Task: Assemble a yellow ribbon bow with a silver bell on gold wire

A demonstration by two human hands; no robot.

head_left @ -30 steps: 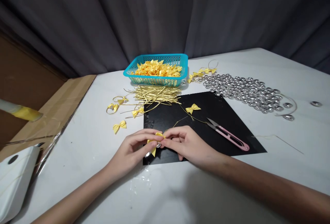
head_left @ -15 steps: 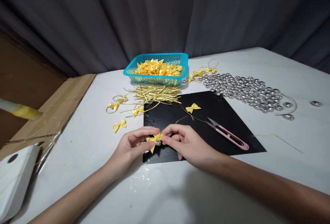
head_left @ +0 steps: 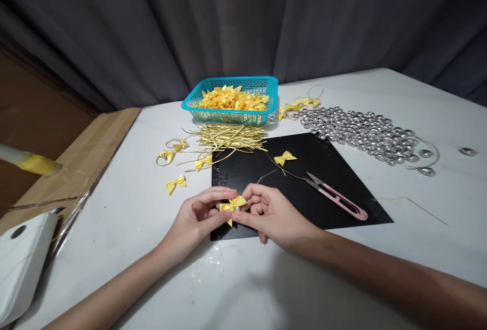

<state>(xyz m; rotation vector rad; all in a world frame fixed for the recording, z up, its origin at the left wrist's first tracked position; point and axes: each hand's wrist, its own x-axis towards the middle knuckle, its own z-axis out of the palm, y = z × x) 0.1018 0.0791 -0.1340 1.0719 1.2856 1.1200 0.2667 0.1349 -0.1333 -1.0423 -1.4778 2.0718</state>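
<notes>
My left hand [head_left: 198,218] and my right hand [head_left: 272,213] meet at the near edge of a black mat [head_left: 335,168], both pinching one small yellow ribbon bow [head_left: 233,204] with a silver bead at its middle. A thin gold wire runs from the bow back over the mat. Pink thread snips [head_left: 337,197] lie on the mat just right of my right hand. Another yellow bow [head_left: 284,158] rests on the mat farther back.
A teal basket [head_left: 232,114] full of yellow bows stands at the back, with a bundle of gold wires [head_left: 230,137] before it. Silver beads [head_left: 361,130] spread at the right. Loose bows [head_left: 175,184] lie left. Cardboard [head_left: 76,162] and a white device [head_left: 23,259] are at the left.
The bow has turned between my fingertips and sits slightly higher. Both hands stayed in nearly the same spot.
</notes>
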